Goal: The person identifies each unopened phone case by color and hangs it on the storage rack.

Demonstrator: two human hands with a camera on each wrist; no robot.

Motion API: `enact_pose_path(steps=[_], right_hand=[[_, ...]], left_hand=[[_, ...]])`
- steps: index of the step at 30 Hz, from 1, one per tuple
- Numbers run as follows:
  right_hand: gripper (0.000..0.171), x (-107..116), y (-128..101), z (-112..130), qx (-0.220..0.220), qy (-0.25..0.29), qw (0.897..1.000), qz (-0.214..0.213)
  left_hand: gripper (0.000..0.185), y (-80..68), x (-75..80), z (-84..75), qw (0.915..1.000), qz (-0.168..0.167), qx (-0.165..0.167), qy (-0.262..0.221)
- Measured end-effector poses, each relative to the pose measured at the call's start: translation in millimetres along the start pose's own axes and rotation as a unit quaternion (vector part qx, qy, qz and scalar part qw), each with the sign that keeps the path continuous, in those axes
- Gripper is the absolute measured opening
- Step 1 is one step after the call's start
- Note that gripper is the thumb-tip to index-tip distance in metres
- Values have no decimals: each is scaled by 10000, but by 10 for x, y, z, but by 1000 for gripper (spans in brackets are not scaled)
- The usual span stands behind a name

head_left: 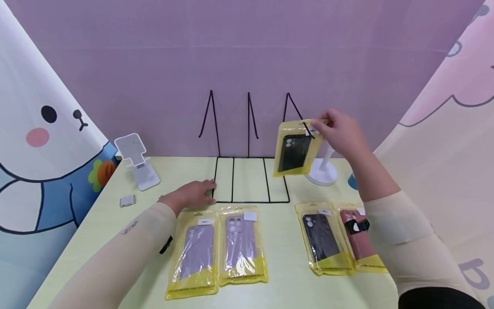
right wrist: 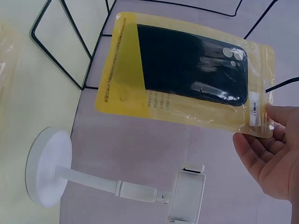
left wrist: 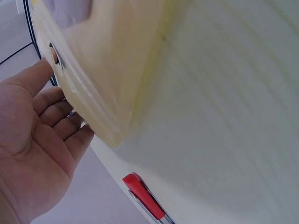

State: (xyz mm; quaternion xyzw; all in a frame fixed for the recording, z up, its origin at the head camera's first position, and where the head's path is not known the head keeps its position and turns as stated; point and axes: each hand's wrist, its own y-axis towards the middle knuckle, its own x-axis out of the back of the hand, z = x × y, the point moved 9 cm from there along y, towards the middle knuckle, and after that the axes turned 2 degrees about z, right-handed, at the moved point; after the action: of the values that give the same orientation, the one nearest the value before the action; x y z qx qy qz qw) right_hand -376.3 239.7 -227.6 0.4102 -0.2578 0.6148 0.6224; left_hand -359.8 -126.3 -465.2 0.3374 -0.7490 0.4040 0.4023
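My right hand (head_left: 321, 125) pinches the top of a yellow packet (head_left: 295, 150) with a black phone case inside. It holds the packet in the air in front of the rightmost hook of a black wire rack (head_left: 248, 128). In the right wrist view the packet (right wrist: 187, 79) hangs from the fingertips (right wrist: 268, 135) above the rack's base (right wrist: 70, 56). My left hand (head_left: 193, 193) lies flat on the table by the rack's front left corner. Its straight fingers (left wrist: 51, 116) touch the top edge of a lilac case packet (left wrist: 107, 70).
Two lilac case packets (head_left: 194, 253) (head_left: 241, 244), a black one (head_left: 322, 238) and a reddish one (head_left: 360, 244) lie on the pale table (head_left: 281, 287). A white phone stand (head_left: 139, 163) is at the back left, a round-based one (head_left: 322, 171) at the back right. A small grey item (head_left: 127, 200) lies left.
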Motion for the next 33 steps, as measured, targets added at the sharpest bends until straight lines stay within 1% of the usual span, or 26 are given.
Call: enact_pose_path(steps=[6, 11, 18, 23, 29, 33], right_hand=[[54, -12, 181, 10, -57, 58, 9998, 202], [53, -22, 311, 1, -165, 62, 9994, 296], [50, -30, 477, -9, -241, 174, 9989, 359], [49, -50, 571, -17, -309, 154, 9985, 417], [53, -61, 664, -12, -440, 121, 9979, 465], [50, -62, 716, -25, -484, 170, 9977, 446]], left_hand=[[70, -6, 1, -18, 10000, 5, 3, -2], [70, -2, -3, -36, 10000, 10, -6, -27], [70, -5, 9, -76, 10000, 9, 19, 64], [70, -11, 5, -95, 10000, 51, 39, 18], [70, -12, 2, -113, 10000, 31, -6, 77], [69, -5, -9, -131, 10000, 29, -18, 66]])
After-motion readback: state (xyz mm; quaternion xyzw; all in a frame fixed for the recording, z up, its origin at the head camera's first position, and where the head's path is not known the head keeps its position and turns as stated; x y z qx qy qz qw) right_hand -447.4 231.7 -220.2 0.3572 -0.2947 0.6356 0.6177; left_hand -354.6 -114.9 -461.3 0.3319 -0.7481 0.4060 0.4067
